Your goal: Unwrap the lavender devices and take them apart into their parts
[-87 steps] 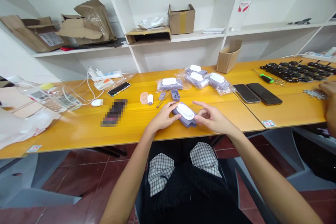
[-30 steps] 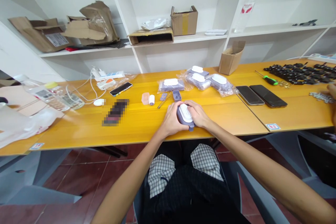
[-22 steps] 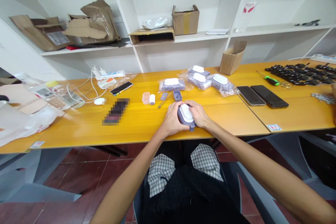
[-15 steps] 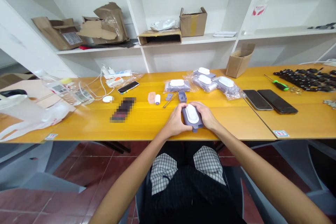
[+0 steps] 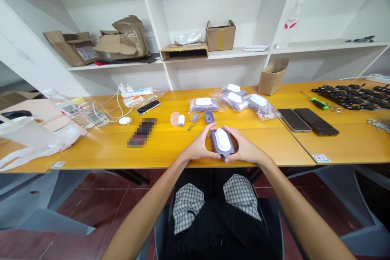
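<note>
At the yellow table's edge (image 5: 274,150), the left hand (image 5: 199,148) and right hand (image 5: 245,150) are loosely cupping a purple-grey case (image 5: 222,145), fingers (image 5: 207,134) curving around it, firmness of hold unclear.

Honestly the only thing you can sort of read is a small sticker (image 5: 321,158) on the front edge of the tabletop (image 5: 274,146), right side, looks like a red "43". A second sticker (image 5: 57,165) further left on that edge is too tiny to make out. The shipping label (image 5: 87,53) on a cardboard box behind the tabletop shows a barcode, but no legible text.
</note>
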`<state>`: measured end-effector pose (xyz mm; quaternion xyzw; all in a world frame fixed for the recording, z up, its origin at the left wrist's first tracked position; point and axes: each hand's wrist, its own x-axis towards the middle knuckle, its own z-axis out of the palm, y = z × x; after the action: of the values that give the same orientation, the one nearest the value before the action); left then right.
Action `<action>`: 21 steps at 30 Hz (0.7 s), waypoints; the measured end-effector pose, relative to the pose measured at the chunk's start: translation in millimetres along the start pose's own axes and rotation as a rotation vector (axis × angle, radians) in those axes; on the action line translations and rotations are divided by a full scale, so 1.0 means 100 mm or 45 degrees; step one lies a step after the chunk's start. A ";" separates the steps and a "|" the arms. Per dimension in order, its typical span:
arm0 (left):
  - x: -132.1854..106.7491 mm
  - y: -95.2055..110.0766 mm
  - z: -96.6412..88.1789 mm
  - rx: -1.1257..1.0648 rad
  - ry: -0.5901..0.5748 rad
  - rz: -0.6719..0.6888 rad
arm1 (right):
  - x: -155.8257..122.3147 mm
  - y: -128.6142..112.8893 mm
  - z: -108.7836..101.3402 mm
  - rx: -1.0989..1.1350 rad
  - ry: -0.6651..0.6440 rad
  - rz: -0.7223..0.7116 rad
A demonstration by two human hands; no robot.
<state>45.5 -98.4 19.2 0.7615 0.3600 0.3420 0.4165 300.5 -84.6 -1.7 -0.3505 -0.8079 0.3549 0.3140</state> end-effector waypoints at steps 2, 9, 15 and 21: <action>0.00 0.03 -0.05 0.034 -0.050 -0.018 | 0.00 -0.02 -0.04 0.007 -0.078 -0.055; 0.01 0.08 -0.05 0.171 -0.076 0.047 | 0.00 -0.07 -0.08 0.047 -0.125 -0.119; 0.09 0.30 -0.06 0.596 -0.038 0.020 | -0.01 -0.21 -0.07 -0.174 -0.082 -0.053; 0.32 0.43 -0.12 0.508 -0.251 0.108 | -0.08 -0.43 -0.02 -0.506 0.014 0.023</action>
<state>63.4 -83.9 69.4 0.8731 0.3458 0.2050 0.2760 292.2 -111.7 31.3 -0.4147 -0.8572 0.1891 0.2398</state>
